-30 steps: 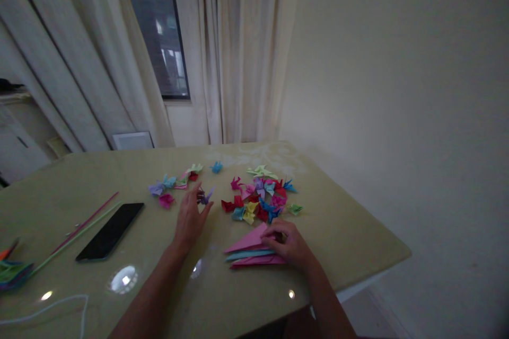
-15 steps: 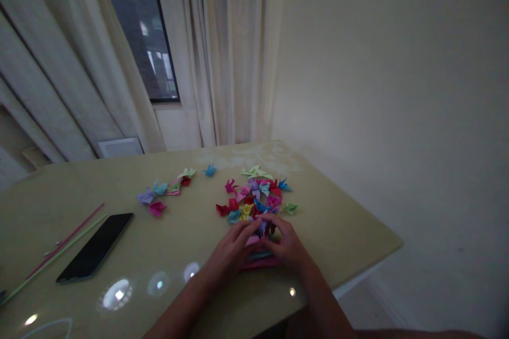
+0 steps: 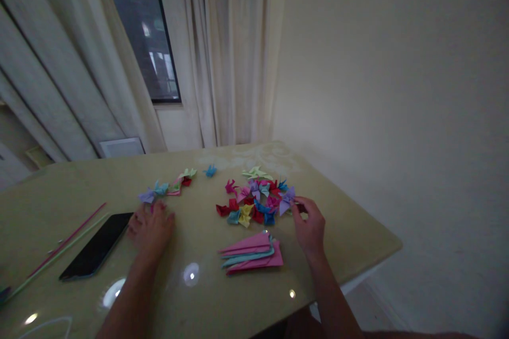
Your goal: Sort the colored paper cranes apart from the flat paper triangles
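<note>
My right hand [image 3: 310, 222] pinches a purple paper crane [image 3: 287, 200] at the right edge of a cluster of folded cranes. In that cluster lie a yellow crane [image 3: 245, 215], a light green crane [image 3: 256, 172] and several red, blue and pink ones. Over on the left, my left hand [image 3: 153, 228] reaches down with fingers apart, covering the spot of a magenta crane that is almost wholly hidden. Just beyond its fingers sit a lavender crane [image 3: 147, 196] and a light blue crane [image 3: 160, 188]. Pink and teal folded papers [image 3: 254, 254] lie stacked between my forearms.
A black phone [image 3: 96, 246] lies left of my left hand. Beside it run a magenta stick [image 3: 67, 239] and a pale green stick [image 3: 59, 255]. One blue crane [image 3: 210, 170] sits apart near the back. The table [image 3: 342, 233] meets a wall on the right.
My hands have parted from above the folded papers. The left swung left to the magenta crane; the right moved right with the purple crane, and the paper stack is now uncovered.
</note>
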A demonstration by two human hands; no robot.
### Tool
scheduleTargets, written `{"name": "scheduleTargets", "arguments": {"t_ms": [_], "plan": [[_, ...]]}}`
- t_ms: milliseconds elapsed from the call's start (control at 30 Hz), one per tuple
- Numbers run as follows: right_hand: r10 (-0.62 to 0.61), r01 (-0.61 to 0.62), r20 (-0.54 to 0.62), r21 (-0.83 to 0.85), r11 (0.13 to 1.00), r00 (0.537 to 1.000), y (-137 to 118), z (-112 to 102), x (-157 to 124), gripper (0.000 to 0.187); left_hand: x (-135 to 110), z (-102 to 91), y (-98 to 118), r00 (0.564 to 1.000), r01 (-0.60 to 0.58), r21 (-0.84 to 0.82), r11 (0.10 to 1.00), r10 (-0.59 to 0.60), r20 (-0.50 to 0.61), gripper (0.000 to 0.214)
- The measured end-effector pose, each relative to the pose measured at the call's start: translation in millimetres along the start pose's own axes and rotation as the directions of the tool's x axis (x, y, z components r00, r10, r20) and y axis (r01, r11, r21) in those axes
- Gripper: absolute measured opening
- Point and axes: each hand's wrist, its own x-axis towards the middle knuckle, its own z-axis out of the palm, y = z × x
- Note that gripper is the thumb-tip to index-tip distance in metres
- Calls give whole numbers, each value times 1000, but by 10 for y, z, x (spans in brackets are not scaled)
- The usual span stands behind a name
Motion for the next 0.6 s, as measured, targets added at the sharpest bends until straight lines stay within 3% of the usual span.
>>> {"name": "scheduleTargets", "arguments": {"t_ms": [67,200,300,433,533,600], "plan": [[-16,13,-23,-106,994,1000,72,-42,250,25,78,42,-144,999,22,59,998,-24,47,49],[128,-67,132,-389,919,983,329,-36,613,16,131,131,-134,974,-195,-38,980,198,106,36],[259,-119,192,-538,834,947,549,-22,593,12,107,189,-6,960,-251,-181,951,269,78,23],[238,-92,155,-621,778,959,718,-26,425,15,18,197,195,968,-214,-391,895,248,36,22],[221,-89,159,-583,808,962,723,3,393,19,-95,132,363,969,-190,-604,774,249,14,33],[194,-88,156,-515,853,968,667,46,399,26,-192,73,476,956,-213,-715,666,292,-14,29]]}}
